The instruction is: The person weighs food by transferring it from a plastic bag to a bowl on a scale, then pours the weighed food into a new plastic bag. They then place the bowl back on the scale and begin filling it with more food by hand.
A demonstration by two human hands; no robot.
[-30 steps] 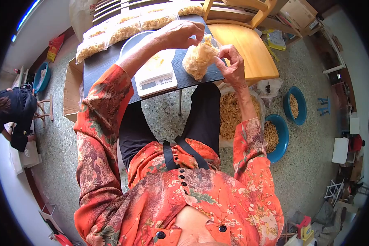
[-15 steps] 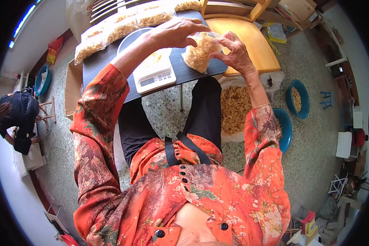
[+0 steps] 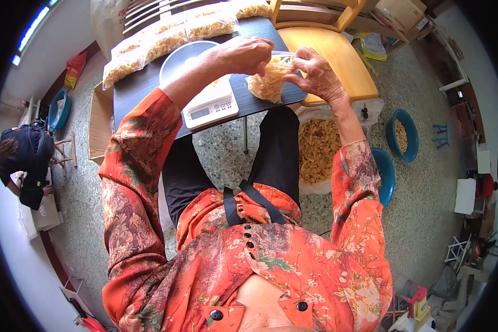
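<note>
Fingers (image 3: 264,60) of the left hand (image 3: 244,53) and the right hand (image 3: 317,74) pinch closed on the top edge of a clear bag (image 3: 264,87) of pale dried pieces. It sits at the upper centre of the frame, over the dark table (image 3: 144,83), just right of a white scale (image 3: 211,106). Filled bags (image 3: 166,40) line the table's far edge.

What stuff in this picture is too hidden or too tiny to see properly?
Head view:
- Mouth of the bag: covered by the left hand and right hand, so open or sealed is unclear.
- Scale display: digits too small.
- Bowl on the scale: the left forearm covers much of it.
- Blue basin: partly behind the right sleeve.
</note>
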